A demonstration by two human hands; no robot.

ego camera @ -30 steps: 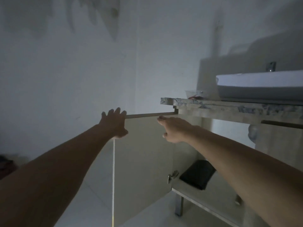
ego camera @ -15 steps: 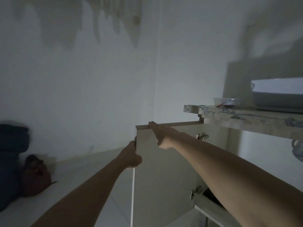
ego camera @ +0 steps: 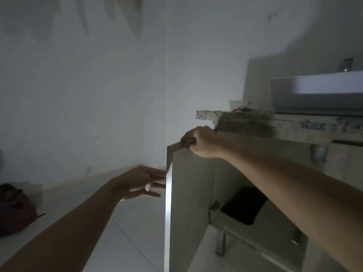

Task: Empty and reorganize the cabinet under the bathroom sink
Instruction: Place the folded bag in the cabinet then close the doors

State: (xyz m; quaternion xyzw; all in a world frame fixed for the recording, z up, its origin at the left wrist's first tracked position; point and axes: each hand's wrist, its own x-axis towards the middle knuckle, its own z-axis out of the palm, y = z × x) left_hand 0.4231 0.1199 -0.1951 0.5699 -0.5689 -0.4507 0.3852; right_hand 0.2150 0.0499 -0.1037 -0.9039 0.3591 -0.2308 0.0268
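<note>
Dim grey tile on the far left, with a dark reddish bag (ego camera: pixel 15 209) slumped by the wall, well clear of the action. Moving in, the left hand (ego camera: pixel 142 182) has its fingers straight and relaxed, gripping nothing, tips right at the outer face of the cabinet door (ego camera: pixel 188 203). The door stands swung out, its bright edge toward us. At the top corner the right hand (ego camera: pixel 198 142) curls over the door's upper edge and holds it. Inside, on the cabinet floor, lies a flat black item (ego camera: pixel 243 207); too dark to say what it is. Above sit the stone counter (ego camera: pixel 284 124) and white basin (ego camera: pixel 318 93). Best play, I'd say: flat palm steadies the outer face, top grip guides the swing wide without straining the hinge, then reach in.
</note>
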